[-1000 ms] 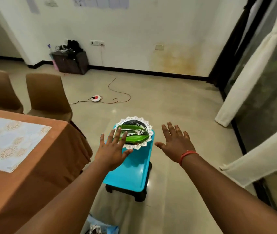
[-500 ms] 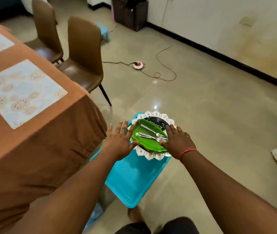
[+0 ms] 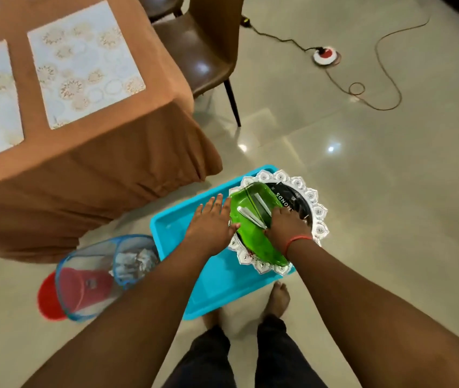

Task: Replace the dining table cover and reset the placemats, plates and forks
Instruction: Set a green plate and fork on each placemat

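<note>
The green plates (image 3: 253, 219) with forks (image 3: 250, 215) lie stacked on a blue tray (image 3: 194, 287) on the floor beside the bench (image 3: 82, 163). Left hand (image 3: 211, 228): grip wide, fingers straight, thumb at the plate edge. Right hand (image 3: 287, 226): grip curled over the forks and plate.

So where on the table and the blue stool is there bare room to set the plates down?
On the table, the placemat nearest the corner is bare, as is the brown cover bordering it. On the blue stool, the near half is free. The far end is crowded: the plate stack with forks, left hand and right hand.
</note>
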